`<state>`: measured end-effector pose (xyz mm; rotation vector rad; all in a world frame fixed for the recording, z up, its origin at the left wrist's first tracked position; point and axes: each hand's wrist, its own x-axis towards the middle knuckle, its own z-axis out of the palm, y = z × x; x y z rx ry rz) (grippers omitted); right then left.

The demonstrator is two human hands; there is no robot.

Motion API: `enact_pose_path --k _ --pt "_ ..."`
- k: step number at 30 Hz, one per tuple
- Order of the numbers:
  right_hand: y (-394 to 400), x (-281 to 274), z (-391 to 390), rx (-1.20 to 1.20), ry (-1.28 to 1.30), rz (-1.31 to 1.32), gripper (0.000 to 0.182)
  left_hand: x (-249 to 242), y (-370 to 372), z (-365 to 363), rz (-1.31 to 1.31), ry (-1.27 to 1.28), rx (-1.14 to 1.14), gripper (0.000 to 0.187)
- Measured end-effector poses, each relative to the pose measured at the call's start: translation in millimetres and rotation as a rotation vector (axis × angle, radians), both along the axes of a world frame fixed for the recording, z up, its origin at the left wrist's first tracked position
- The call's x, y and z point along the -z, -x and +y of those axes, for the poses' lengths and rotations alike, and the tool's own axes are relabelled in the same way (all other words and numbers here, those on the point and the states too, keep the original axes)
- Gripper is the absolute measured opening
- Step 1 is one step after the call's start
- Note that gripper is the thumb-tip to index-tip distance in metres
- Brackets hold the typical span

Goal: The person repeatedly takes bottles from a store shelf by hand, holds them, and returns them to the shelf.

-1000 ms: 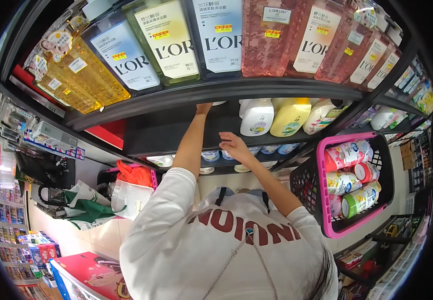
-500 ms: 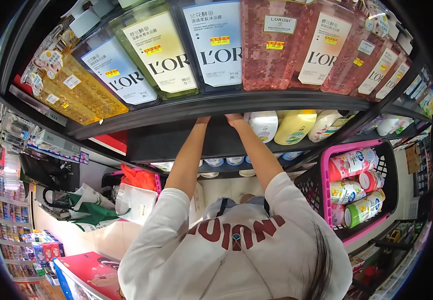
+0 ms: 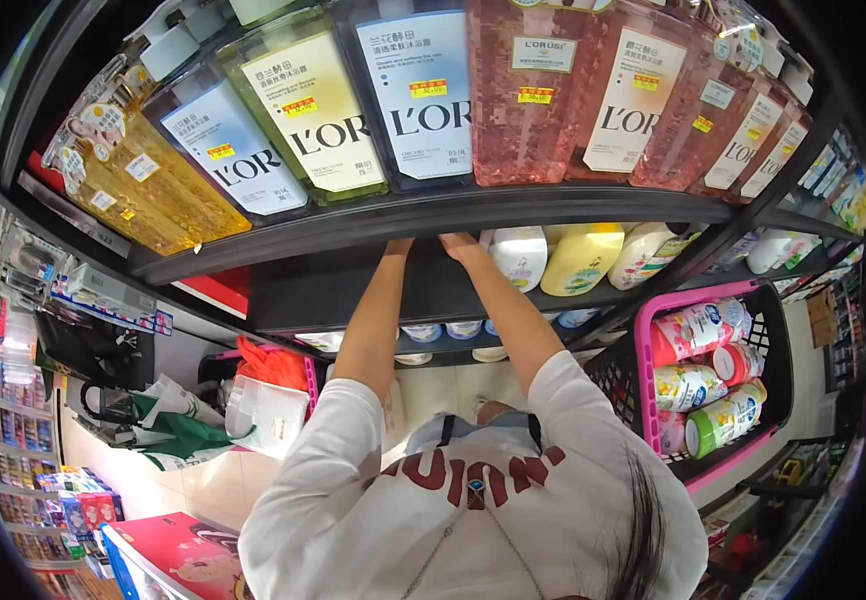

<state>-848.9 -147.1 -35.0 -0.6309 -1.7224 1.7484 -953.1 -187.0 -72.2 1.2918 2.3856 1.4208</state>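
Both my arms reach into the black lower shelf [image 3: 328,290], beneath the edge of the upper shelf. Of my left hand [image 3: 400,246] only the wrist end shows; the upper shelf's edge hides its fingers. My right hand [image 3: 460,245] is just beside it, its fingers likewise out of sight, so I cannot see what either one holds. Nearest to my right hand stands a white bottle [image 3: 519,258], then a yellow bottle [image 3: 582,260] and a cream-coloured bottle [image 3: 643,252] in a row.
Large body wash bottles [image 3: 418,110] line the upper shelf [image 3: 413,217] above my hands. A black basket with a pink rim [image 3: 645,350] holds several bottles at right. Left, a red plastic bag [image 3: 273,367] and a clear container [image 3: 271,415] sit near a pink box [image 3: 178,555].
My right hand has shifted slightly left, closer to my left hand. The view has tilted a little, and a foot now shows below the shelf.
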Motion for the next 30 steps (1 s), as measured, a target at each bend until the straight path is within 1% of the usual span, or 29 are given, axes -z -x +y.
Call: enact_pose_path --k 3,4,5,6,8,10,12,14,16,18,19,20,21,23,24,25,28,29,30 --pt "-3.0 -7.8 -6.3 -0.002 -0.034 -0.048 0.057 5.7 -13.3 -18.2 -0.053 -0.004 -0.006 0.038" --pt "-4.0 -2.7 -11.1 -0.008 -0.032 -0.051 0.057 5.0 -14.8 -23.2 -0.070 -0.002 -0.009 0.038" --pt "-1.7 12.0 -14.0 0.027 -0.146 -0.181 0.055 5.3 -17.7 -26.9 -0.085 -0.003 -0.012 0.038" --pt "-6.5 8.1 -22.2 0.063 -0.262 -0.309 0.052 5.3 -17.7 -27.7 -0.100 -0.005 -0.014 0.038" --pt "-48.2 -3.9 -43.5 -0.043 -0.193 -0.251 0.043 19.4 -31.5 -57.6 -0.450 0.019 0.070 0.038" --pt "-78.3 30.4 -59.0 -0.075 -0.250 0.057 0.037 12.0 -54.9 -90.7 -0.563 0.123 0.300 0.039" --pt "-133.6 13.7 -84.2 -0.107 -0.195 -0.090 0.031 20.2 -83.7 -122.6 -0.424 0.154 0.424 0.037" --pt "-179.8 29.0 -102.3 -0.150 -0.192 -0.134 0.030 8.7 -120.5 -157.6 -0.395 0.242 0.484 0.041" --pt "-221.3 71.6 -119.0 -0.203 -0.125 -0.175 0.029 29.0 -153.2 -186.4 -0.492 0.223 0.435 0.042" --pt "-260.6 68.1 -146.2 -0.177 -0.183 -0.346 0.028 47.1 -177.6 -212.2 -0.549 0.257 0.549 0.043" --pt "-273.5 78.1 -158.2 -0.148 -0.178 -0.346 0.028 54.8 -189.8 -222.4 -0.542 0.359 0.581 0.045" --pt "-284.6 91.7 -171.2 -0.143 -0.133 -0.434 0.030 60.2 -199.8 -233.5 -0.535 0.464 0.615 0.048" --pt "-294.5 99.9 -185.6 -0.138 -0.083 -0.525 0.031 63.0 -206.9 -243.9 -0.533 0.476 0.646 0.048" --pt "-311.6 111.9 -212.1 -0.108 -0.066 -0.505 0.032 68.0 -223.9 -259.3 -0.257 0.708 0.767 0.052" --pt "-317.8 112.3 -224.6 -0.108 -0.063 -0.475 0.032 72.2 -231.4 -266.8 -0.249 0.711 0.802 0.052" --pt "-323.4 111.9 -235.3 -0.084 0.003 -0.508 0.034 75.7 -236.7 -271.2 -0.210 0.717 0.841 0.052" --pt "-346.2 100.4 -255.1 -0.032 0.054 -0.579 0.036 79.7 -255.8 -269.8 -0.164 0.756 0.925 0.050" --pt "-355.7 93.3 -261.6 -0.009 0.065 -0.578 0.036 86.2 -261.0 -268.4 -0.111 0.720 0.974 0.050" --pt "-366.7 84.3 -265.6 0.053 0.130 -0.606 0.036 84.5 -266.8 -267.4 -0.057 0.685 1.021 0.050"
